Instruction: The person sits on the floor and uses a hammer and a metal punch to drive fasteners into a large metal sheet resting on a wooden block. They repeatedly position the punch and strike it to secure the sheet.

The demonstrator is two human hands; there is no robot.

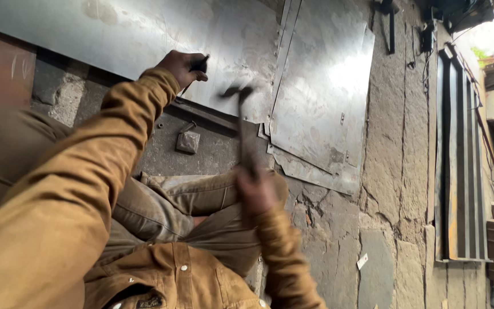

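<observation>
Here the hammer is up, blurred w/ motion, its head near the lower edge of a big grey metal sheet. Right hand is wrapped tight round the handle's lower end, fingers closed on it. Left hand is fisted around a thin dark chisel-like tool, tip set against the sheet close to that lower edge; hammer head sits just right of it, a small gap between.

A second metal sheet overlaps to the right, its bottom corner bent & ragged, edges jutting over the stone floor. A small square metal plate lies on the stone below the left hand, apart from both tools. Bent knees in khaki trousers fill the space under the hammer, so swing room is narrow. Stacked dark metal strips stand far right, well apart. Both sleeves are brown jacket.
</observation>
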